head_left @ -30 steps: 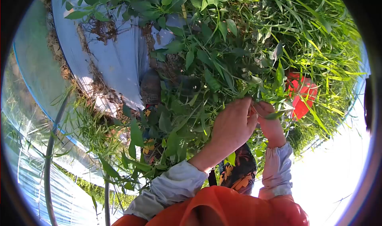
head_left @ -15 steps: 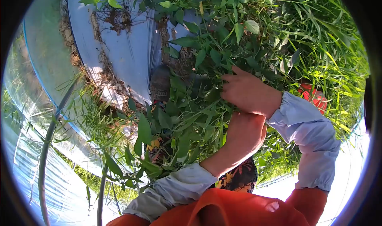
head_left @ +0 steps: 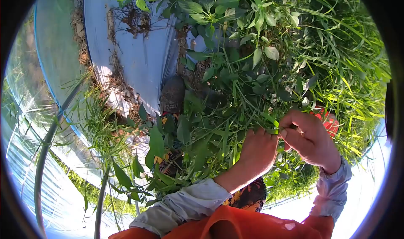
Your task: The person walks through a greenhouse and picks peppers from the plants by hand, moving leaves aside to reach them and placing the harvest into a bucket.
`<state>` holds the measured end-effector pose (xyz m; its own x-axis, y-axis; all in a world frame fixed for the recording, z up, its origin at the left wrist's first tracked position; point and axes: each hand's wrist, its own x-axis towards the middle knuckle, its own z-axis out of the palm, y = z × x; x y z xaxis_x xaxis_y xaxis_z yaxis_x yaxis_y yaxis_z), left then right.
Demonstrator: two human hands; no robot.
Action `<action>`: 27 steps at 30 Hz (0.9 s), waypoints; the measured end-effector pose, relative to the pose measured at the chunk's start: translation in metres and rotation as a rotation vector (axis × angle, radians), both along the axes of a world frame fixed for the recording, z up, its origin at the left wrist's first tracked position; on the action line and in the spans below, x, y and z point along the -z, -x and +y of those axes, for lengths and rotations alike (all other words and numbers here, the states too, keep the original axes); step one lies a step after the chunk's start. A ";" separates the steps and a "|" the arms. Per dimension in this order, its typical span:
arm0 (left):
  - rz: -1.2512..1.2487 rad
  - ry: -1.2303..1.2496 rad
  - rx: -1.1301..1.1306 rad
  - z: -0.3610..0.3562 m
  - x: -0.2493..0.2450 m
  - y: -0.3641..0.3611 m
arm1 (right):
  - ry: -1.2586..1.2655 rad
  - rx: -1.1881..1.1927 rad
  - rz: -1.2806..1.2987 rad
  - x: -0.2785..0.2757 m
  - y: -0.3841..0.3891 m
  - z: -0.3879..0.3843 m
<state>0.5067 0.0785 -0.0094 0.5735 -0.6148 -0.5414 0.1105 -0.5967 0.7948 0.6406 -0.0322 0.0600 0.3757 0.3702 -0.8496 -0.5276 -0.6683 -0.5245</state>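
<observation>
My left hand [head_left: 259, 150] is closed low among the leaves, its fingertips mostly turned away from me; what it holds is hidden. Just beside it, my right hand [head_left: 310, 140] pinches with thumb and forefinger a thin green stem or blade [head_left: 272, 131] that runs between the two hands. Around and ahead of both hands stands a leafy green plant [head_left: 261, 20] with pointed leaves. Cut or loose-looking leafy stems [head_left: 198, 150] hang over my legs, left of my left hand.
A red object [head_left: 328, 121] lies in the tall grass [head_left: 349, 83] behind my right hand. Pale plastic sheeting [head_left: 130, 58] covers the ground at left, near my dark shoe [head_left: 173, 93]. Curved hoops [head_left: 46, 146] and clear film [head_left: 59, 41] stand at far left.
My right hand has moved down and right, off its crossing over my left wrist, and now pinches beside the left hand. The left hand stays nearly in place, now more visible.
</observation>
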 end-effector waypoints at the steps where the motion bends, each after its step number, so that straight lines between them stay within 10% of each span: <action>1: -0.011 -0.023 0.030 0.000 -0.001 -0.002 | -0.071 0.235 0.030 -0.002 -0.013 0.003; 3: 0.005 -0.037 0.069 0.000 -0.003 -0.004 | -0.227 0.698 0.126 0.001 -0.036 0.012; 9: 0.026 -0.003 0.087 0.001 -0.003 -0.010 | -0.101 0.225 -0.126 0.157 -0.043 0.081; 12: 0.187 0.024 0.229 0.005 -0.006 -0.019 | -0.182 0.875 0.269 0.228 -0.030 0.125; 14: 0.473 0.265 -0.591 0.003 -0.007 -0.005 | -0.310 1.195 0.417 0.257 -0.029 0.143; 16: 0.802 0.378 -0.922 0.005 -0.004 0.002 | -0.403 1.295 0.352 0.266 -0.031 0.152; 22: 0.024 0.056 -0.215 -0.002 0.013 0.028 | -0.571 1.728 0.285 0.267 -0.037 0.126; 25: 0.230 -0.021 0.306 0.017 -0.001 -0.017 | -0.572 1.894 0.287 0.269 -0.040 0.098; 27: 0.104 0.015 0.070 0.018 0.001 -0.005 | -0.515 1.906 0.280 0.269 -0.042 0.085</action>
<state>0.5116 0.0967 -0.0102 0.4698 -0.6602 -0.5860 0.1514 -0.5938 0.7903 0.6824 0.0528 -0.2089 0.4094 -0.0893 -0.9080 -0.3337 0.9116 -0.2401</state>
